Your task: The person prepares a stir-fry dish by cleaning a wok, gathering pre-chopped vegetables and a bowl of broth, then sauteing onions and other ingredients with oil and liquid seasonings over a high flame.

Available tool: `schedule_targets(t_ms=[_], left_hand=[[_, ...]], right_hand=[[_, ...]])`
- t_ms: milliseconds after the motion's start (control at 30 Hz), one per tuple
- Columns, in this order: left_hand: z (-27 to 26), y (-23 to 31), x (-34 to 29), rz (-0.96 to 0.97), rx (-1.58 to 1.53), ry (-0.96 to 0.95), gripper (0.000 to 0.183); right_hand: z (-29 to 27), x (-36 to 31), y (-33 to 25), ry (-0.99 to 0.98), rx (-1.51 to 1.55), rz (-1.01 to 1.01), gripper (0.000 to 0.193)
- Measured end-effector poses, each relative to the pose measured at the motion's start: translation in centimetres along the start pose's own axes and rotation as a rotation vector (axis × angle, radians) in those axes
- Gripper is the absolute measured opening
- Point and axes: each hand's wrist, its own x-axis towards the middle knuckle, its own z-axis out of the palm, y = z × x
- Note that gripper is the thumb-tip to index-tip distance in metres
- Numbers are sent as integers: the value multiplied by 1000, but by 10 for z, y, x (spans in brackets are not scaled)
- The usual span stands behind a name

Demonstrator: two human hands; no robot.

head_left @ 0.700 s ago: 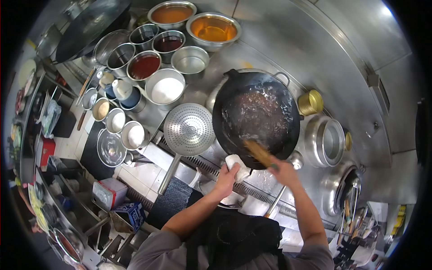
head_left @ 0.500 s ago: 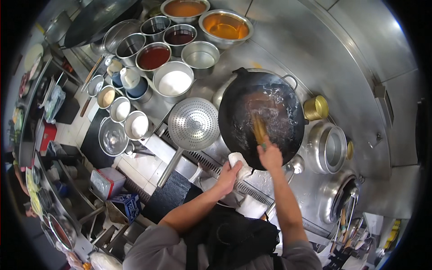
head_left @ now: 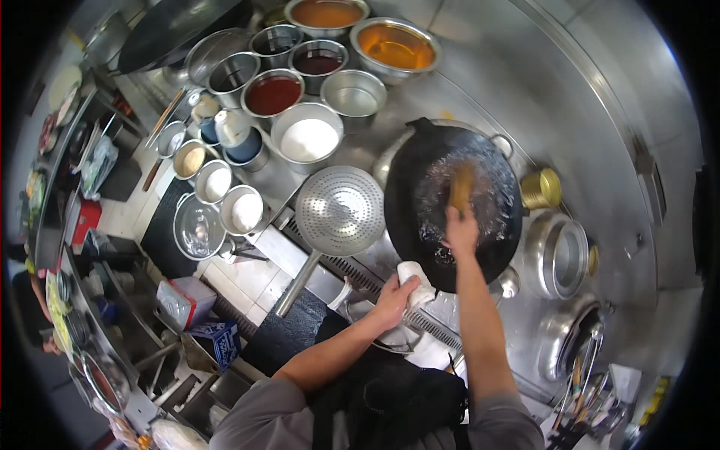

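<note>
A black wok (head_left: 412, 217) sits tilted on the range, with water churning inside it. In it, a yellow-brown bamboo wok brush (head_left: 463, 186), blurred by motion, has its bristles against the wok's inner surface. My right hand (head_left: 462, 229) is closed round the brush's upper end. At the wok's near edge, my left hand (head_left: 394, 300) grips a folded white cloth (head_left: 415, 285); whether the cloth wraps a handle or only rests on the rim I cannot tell. Left of the wok lies a perforated metal strainer (head_left: 340, 210), its long handle pointing toward me.
Several metal pots stand behind and left, including a pot of dark red liquid (head_left: 274, 94), a pot of white powder (head_left: 309, 139) and a bowl of orange oil (head_left: 395, 49). On the right are a gold tin (head_left: 541, 188) and a lidless steel pot (head_left: 559, 255).
My right hand and the brush have swept farther up inside the wok. The whole view has shifted slightly, moving the scene rightward. My left hand still grips the cloth at the near edge.
</note>
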Motion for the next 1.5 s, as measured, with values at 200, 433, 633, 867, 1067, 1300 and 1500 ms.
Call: schedule_targets(t_ms=[200,433,633,867,1067,1300,1500], left_hand=[[-4,-9,17,66,85,47,34],[2,-13,22,54,275,115,43],[15,-1,32,-69,234,33,28],[-6,-25,49,278,605,0,34],[4,-35,11,411,807,141,45],[50,-66,-42,414,1274,376,71],[44,-104,-67,744,1203,334,57]], right_hand=[[-10,-65,-7,-396,-109,-295,66],[-217,-59,111,-262,-763,-182,59],[-191,-159,186,320,-38,-301,62],[-99,-349,294,100,6,-7,75],[-167,-302,249,155,328,-93,67],[-181,-189,144,-178,842,19,57],[-160,-146,107,-490,1022,175,34]])
